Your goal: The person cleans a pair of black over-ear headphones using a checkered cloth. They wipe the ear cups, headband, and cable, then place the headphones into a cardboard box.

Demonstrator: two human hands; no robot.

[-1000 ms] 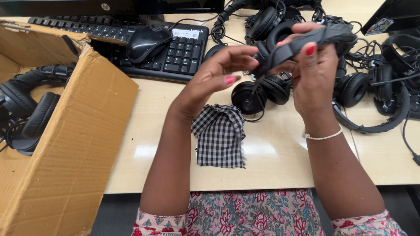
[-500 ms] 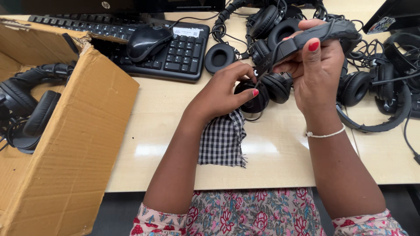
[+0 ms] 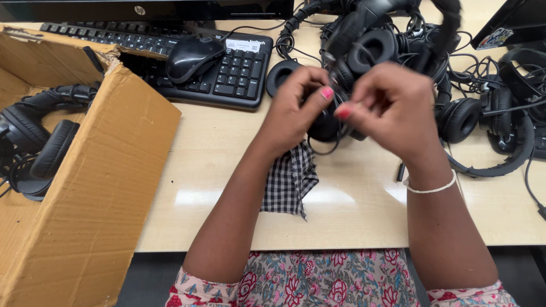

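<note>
Centre of frame, slightly above middle: a black padded headset (image 3: 327, 122) with thin black cable, held up off the pale wooden surface (image 3: 364, 204). Both hands meet on it. Left hand (image 3: 296, 111) has its grip closed round the ear cup from the left, thumb and fingers pinched at the top edge. Right hand (image 3: 392, 108) grips the same headset from the right, fingers curled shut; motion blur softens the fingertips, so the exact contact point is unclear.

Directly below the left wrist: a black-and-white checked cloth (image 3: 290, 182), lying crumpled on the surface, partly under the forearm.

Behind the hands, upper centre to upper right: a tangled heap of black headsets and cables (image 3: 483, 108).

Upper left of centre: black computer keyboard (image 3: 227, 71) with a black mouse (image 3: 193, 54) resting on top of it. Dark monitor base along the top edge.

Left side of frame: open brown cardboard box (image 3: 96, 187), worn edges, with more black headsets (image 3: 34, 142) inside.

Bottom edge: floral-patterned sleeves and garment of the person.
</note>
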